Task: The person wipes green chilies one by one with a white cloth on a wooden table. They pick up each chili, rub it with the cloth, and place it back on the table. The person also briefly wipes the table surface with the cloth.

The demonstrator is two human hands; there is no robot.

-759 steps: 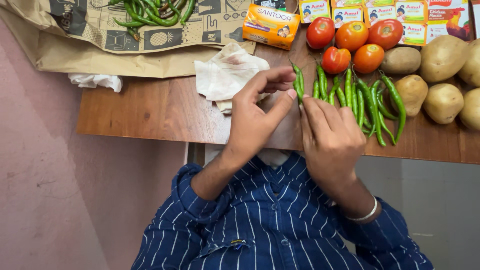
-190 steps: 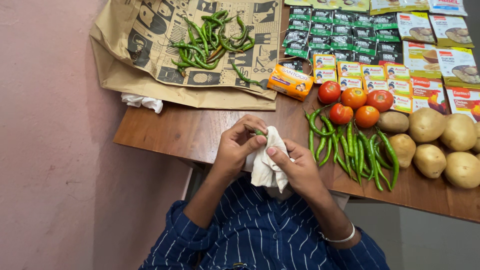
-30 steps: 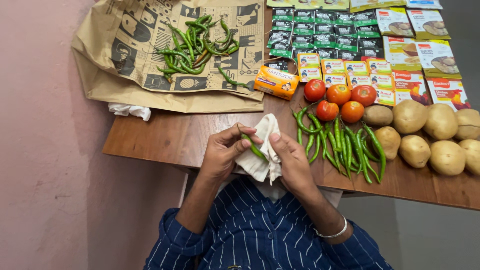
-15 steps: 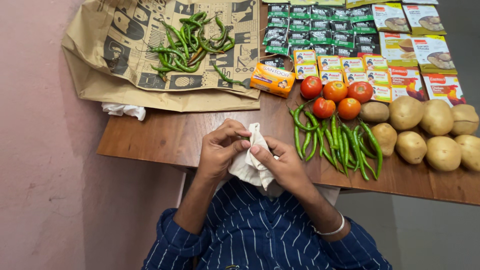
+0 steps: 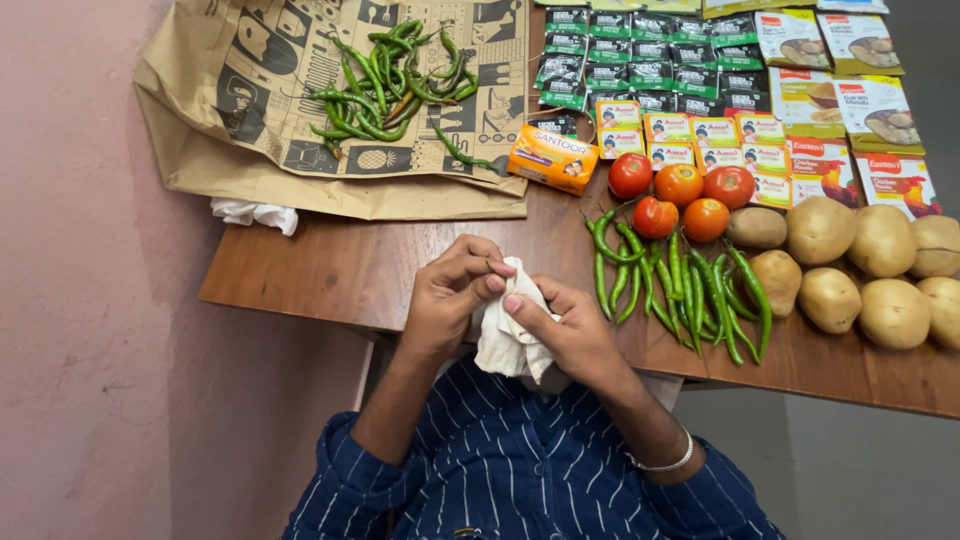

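Note:
My left hand (image 5: 452,297) and my right hand (image 5: 563,330) meet over the near edge of the wooden table (image 5: 320,270). Between them is a crumpled white cloth (image 5: 503,343). My right hand cups the cloth from below, its thumb pressed on top. The fingertips of my left hand pinch shut at the cloth's upper fold, on a green chilli that is now wrapped and hidden inside. A row of green chillies (image 5: 680,288) lies on the table just right of my right hand.
A loose pile of green chillies (image 5: 390,75) sits on a printed brown paper bag (image 5: 240,150) at the back left. An orange soap box (image 5: 551,158), tomatoes (image 5: 680,185), potatoes (image 5: 880,245), dark sachets (image 5: 640,60) and spice packets (image 5: 860,100) fill the right. A white tissue (image 5: 255,212) lies by the bag.
One second ago the chilli lay bare across the cloth in my left fingers. The cloth has since folded over it, and both hands have closed together around the bundle.

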